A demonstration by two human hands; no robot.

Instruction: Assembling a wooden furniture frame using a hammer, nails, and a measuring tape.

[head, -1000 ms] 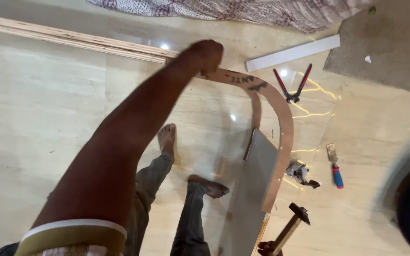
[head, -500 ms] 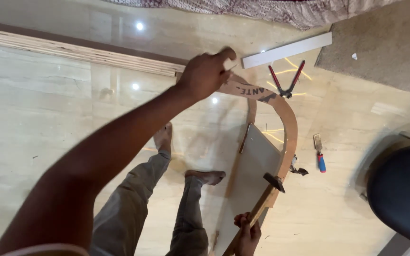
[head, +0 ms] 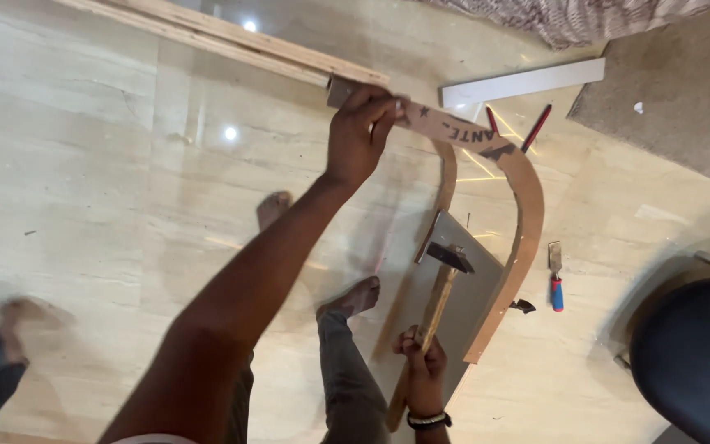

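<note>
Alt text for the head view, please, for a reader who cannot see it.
Seen from above, a standing person's left hand grips the top of a curved wooden strip while the right hand holds a wooden-handled hammer over a grey panel. On the pale floor around them lie red-handled pliers, a small chisel, a white strip and long wooden battens.

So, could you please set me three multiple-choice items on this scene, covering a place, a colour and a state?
1. Where does the chisel lie?
A. on the floor, right of the curved wooden strip
B. on the blue chair
C. under the grey panel

2. What colour is the chisel's handle?
A. green
B. red and blue
C. white

3. What does the right hand do?
A. hangs empty
B. grips the hammer
C. presses the floor

Answers: 1 A, it rests on bare floor beside the strip; 2 B, red above blue; 3 B, fingers wrap the wooden handle while the left hand holds the strip's end.
</note>
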